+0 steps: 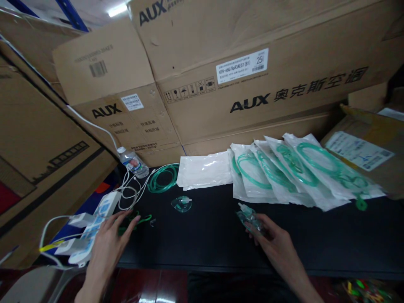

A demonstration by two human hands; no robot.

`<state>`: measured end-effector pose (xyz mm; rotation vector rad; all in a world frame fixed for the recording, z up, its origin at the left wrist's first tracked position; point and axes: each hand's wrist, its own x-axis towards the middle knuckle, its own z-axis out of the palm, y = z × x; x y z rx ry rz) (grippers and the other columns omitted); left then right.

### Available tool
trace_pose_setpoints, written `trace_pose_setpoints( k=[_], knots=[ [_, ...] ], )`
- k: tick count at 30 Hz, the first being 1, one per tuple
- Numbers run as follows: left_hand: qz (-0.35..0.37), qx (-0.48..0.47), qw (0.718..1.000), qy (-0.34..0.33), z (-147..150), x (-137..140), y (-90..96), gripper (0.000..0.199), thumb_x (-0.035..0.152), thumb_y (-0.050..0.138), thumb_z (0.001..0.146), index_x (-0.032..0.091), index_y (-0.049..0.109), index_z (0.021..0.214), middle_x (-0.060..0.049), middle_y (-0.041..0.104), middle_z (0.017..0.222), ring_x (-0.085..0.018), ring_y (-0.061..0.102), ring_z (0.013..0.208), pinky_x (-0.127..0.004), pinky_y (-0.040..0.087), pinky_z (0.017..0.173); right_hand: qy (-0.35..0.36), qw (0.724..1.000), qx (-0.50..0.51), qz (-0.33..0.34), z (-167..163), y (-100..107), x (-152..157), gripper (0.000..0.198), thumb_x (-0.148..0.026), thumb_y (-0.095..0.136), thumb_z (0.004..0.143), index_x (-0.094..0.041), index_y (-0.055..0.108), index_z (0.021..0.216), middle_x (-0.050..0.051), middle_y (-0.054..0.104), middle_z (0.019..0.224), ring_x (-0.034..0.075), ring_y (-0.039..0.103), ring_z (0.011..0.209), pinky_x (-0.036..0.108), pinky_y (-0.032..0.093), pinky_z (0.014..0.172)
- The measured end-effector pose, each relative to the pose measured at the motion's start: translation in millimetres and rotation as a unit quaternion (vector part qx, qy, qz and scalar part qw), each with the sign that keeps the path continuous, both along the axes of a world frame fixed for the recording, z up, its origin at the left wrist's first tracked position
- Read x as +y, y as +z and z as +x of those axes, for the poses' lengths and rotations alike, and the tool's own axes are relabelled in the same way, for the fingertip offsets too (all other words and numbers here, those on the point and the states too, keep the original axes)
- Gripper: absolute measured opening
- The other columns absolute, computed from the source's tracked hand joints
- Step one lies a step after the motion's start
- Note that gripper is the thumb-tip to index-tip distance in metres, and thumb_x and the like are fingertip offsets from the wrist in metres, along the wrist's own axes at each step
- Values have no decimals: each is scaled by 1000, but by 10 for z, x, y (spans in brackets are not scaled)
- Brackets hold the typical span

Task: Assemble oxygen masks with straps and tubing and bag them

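Observation:
My right hand (pixel 268 235) is closed around a clear green-tinted oxygen mask (pixel 249 215) with a whitish connector pointing up and left, just above the black table. At the left, my left hand (pixel 115 231) reaches over some bright green loops (pixel 143 219), thumb and fingers apart; whether its fingertips touch them is hidden. A small clear bit (pixel 152 222) lies just right of the loops. Between the hands, farther back, a second clear green mask (pixel 182 204) rests on the table. Behind it is a coil of green tubing (pixel 163 178).
White packets (pixel 205 170) lie at the back, beside several overlapping clear-fronted pouches (pixel 303 176) of green tubing. A power strip (pixel 94 229) with plugs and white cables (pixel 128 191) runs along the left. A water bottle (pixel 134 163) leans against large cardboard boxes (pixel 202 113).

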<state>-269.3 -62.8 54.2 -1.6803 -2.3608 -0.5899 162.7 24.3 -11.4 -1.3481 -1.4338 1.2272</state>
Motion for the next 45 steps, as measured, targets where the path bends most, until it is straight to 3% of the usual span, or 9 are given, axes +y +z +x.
trace_pose_setpoints(
  k=[7,14,18,22,27,32,37,42,45],
  knots=[
    [23,-6,1000,19,132,-116,-122,52,60,45,94,18,69,114,-14,69,118,-35,64,115,-50,46,108,-2,1000,5,-6,-3,42,-1,33,-48,66,81,-19,73,93,2,70,65,19,61,55,27,48,52],
    [68,-29,977,198,271,-371,-424,64,66,45,91,12,68,118,-18,64,112,-39,64,108,-55,52,99,8,1000,-12,-19,13,-1,-4,35,-50,64,81,-19,71,95,3,71,66,19,62,56,27,48,52],
    [91,-3,982,168,265,-375,-610,85,79,44,85,10,62,131,-21,61,123,-43,57,121,-57,48,105,14,1000,-10,-21,15,-27,-7,36,-51,65,80,-19,71,95,3,71,66,19,62,56,27,48,52],
    [75,20,990,119,94,-304,-699,85,77,32,91,8,63,130,-21,61,125,-41,59,119,-55,49,105,13,1000,-1,-16,16,-40,-10,37,-51,66,80,-18,71,97,3,70,66,19,61,57,27,48,53],
    [58,77,993,70,-215,-217,-705,72,66,33,96,11,63,131,-21,63,125,-39,59,119,-55,46,106,8,1000,16,-12,13,-30,-13,34,-49,68,79,-19,70,95,2,70,68,18,61,57,27,48,54],
    [5,59,998,19,-326,-167,-684,54,52,38,97,16,68,125,-16,67,128,-36,63,116,-51,50,103,16,999,29,-15,17,-12,-13,32,-46,67,79,-19,70,96,3,71,68,19,63,57,27,48,54],
    [15,38,993,111,-164,-144,-596,55,48,34,98,15,69,124,-17,71,127,-37,66,113,-49,54,96,13,999,31,-4,11,-55,-15,31,-46,68,82,-19,71,97,2,70,67,18,63,57,26,48,54],
    [45,-4,990,133,107,-210,-476,59,54,37,97,14,71,123,-18,72,129,-39,68,114,-51,53,99,22,999,26,4,2,-72,-10,30,-44,67,85,-18,71,98,1,69,67,17,60,57,25,46,53],
    [82,-54,984,147,452,-200,-382,55,58,42,94,18,74,116,-15,74,124,-40,68,114,-54,52,98,23,999,25,17,-3,-64,-13,28,-40,66,86,-17,71,101,0,66,66,16,58,57,24,44,53]
  ],
)
